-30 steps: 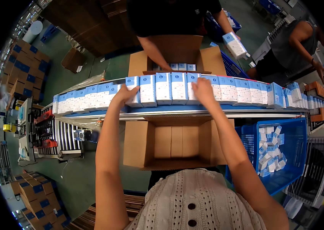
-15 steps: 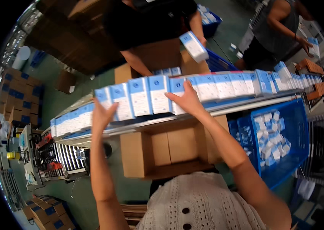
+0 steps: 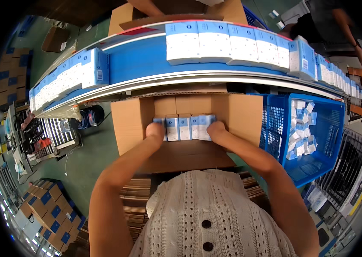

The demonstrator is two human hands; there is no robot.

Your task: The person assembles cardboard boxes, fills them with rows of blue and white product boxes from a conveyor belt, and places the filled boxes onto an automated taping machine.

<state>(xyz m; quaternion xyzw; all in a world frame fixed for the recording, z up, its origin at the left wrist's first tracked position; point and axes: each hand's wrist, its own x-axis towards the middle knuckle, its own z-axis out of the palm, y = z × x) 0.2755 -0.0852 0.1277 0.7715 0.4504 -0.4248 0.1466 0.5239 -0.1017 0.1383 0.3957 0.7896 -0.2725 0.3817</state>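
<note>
Both of my hands are down inside an open brown cardboard carton (image 3: pixel 127 124) in front of me. Between them stands a row of several small white-and-blue boxes (image 3: pixel 184 127). My left hand (image 3: pixel 155 130) presses on the row's left end, and my right hand (image 3: pixel 216 129) presses on its right end. The fingers curl around the end boxes and are partly hidden. Just beyond the carton, more white-and-blue boxes (image 3: pixel 215 43) stand in line on a blue conveyor belt (image 3: pixel 136 55), with a bare stretch of belt left of them.
At the right stands a blue plastic crate (image 3: pixel 273 124) with loose small boxes in it. Across the belt, a co-worker's arm (image 3: pixel 146 6) reaches over another carton (image 3: pixel 121 19). Stacked cartons (image 3: pixel 52 210) stand at lower left, and flattened cardboard (image 3: pixel 136 197) lies near my body.
My hands have lifted a row of boxes off the belt and brought it down into the carton. A gap now shows in the belt's line of boxes. My view has tilted downward.
</note>
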